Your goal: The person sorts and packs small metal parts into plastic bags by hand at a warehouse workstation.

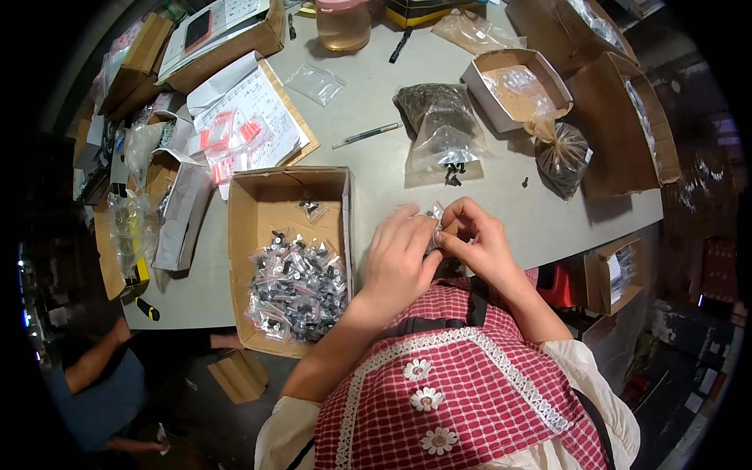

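A pink-lidded jar [343, 30], a slim pen [366, 135] and a yellow-and-black cutter [147, 310] lie well apart on the grey table [368, 94].

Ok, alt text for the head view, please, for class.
A person's right hand pinches a small clear bag, left hand close beside, at a grey table. Left of them, an open cardboard box holds small bags of dark pieces.

Both bare forearms [333, 348] slant inward from below. The left hand [398, 254] shows its back, fingers reaching forward, thumb angled toward the right hand [476, 239], whose bent index finger and thumb pinch just beside the left fingers.
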### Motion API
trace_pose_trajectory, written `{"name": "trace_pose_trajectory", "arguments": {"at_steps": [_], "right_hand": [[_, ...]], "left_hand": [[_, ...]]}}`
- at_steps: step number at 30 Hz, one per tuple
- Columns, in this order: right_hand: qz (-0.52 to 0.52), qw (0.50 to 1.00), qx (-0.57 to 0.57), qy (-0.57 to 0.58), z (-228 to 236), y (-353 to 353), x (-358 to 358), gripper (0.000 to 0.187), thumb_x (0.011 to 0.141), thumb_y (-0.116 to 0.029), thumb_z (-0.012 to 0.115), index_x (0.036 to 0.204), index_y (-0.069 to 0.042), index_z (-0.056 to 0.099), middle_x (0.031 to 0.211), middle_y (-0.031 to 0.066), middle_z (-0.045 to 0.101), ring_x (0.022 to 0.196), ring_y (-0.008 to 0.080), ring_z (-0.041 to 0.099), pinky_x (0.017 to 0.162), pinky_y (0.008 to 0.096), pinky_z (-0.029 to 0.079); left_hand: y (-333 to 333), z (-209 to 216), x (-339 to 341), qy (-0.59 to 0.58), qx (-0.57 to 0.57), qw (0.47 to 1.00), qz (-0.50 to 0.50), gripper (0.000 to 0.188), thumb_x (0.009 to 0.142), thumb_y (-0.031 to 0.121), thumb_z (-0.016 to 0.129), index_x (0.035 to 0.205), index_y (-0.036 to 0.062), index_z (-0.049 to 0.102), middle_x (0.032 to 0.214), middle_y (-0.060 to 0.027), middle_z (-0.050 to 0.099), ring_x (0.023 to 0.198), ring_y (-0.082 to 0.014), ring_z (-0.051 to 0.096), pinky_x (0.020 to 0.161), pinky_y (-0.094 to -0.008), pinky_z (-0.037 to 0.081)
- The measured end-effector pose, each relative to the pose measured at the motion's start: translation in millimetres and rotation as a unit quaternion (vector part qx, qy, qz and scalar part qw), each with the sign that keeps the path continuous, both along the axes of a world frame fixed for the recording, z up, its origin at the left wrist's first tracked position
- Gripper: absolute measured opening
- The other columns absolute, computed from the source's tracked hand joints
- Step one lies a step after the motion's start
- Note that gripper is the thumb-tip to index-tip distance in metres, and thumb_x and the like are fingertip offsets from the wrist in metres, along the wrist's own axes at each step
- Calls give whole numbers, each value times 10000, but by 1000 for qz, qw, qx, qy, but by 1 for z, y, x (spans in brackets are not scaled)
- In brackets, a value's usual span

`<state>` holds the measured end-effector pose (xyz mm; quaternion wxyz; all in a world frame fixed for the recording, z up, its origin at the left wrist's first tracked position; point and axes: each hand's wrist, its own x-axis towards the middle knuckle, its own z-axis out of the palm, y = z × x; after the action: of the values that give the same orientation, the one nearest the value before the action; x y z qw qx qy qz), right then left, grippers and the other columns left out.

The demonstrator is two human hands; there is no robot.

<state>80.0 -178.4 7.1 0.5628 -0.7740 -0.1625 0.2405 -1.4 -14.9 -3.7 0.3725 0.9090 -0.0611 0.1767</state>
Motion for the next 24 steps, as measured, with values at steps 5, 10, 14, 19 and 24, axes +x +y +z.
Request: {"name": "trace_pose_trajectory", "arguments": {"at_steps": [5,10,14,19,24], "right_hand": [[15,998,-53,37,7,2,5,183,832,-88,710,957,-11,601,733,62,657,687,100,617,668,264,502],[-3,995,31,90,-18,-6,21,208,845,-142,716,984,-22,617,775,89,672,706,148,640,671,291,502],[-26,945,-222,-238,-53,-13,63,232,853,-179,695,1000,-18,617,868,142,663,818,286,657,727,388,514],[11,933,-249,-259,-69,-2,71,213,813,-200,673,885,-5,626,929,181,638,894,377,626,781,460,506],[57,904,-249,-343,-71,-5,69,203,781,-188,678,877,-18,623,892,165,620,857,368,619,765,462,507]], "left_hand": [[0,0,-1,1,7,1000,-3,420,757,148,761,1133,-8,657,1131,-145,674,1161,-341,604,971,-450,468],[-1,-9,-1,25,-49,998,33,307,825,187,757,1059,-1,694,1062,-159,701,1070,-341,648,906,-423,508],[2,-6,1,34,-89,994,49,282,829,181,764,1041,8,699,1058,-161,703,1054,-329,656,886,-393,520],[2,-3,2,21,-103,993,47,296,815,174,778,1047,9,695,1053,-155,703,1049,-319,658,884,-389,520],[2,-4,1,32,-113,992,47,308,813,167,779,1062,9,689,1056,-148,703,1056,-314,655,885,-385,518]]}}
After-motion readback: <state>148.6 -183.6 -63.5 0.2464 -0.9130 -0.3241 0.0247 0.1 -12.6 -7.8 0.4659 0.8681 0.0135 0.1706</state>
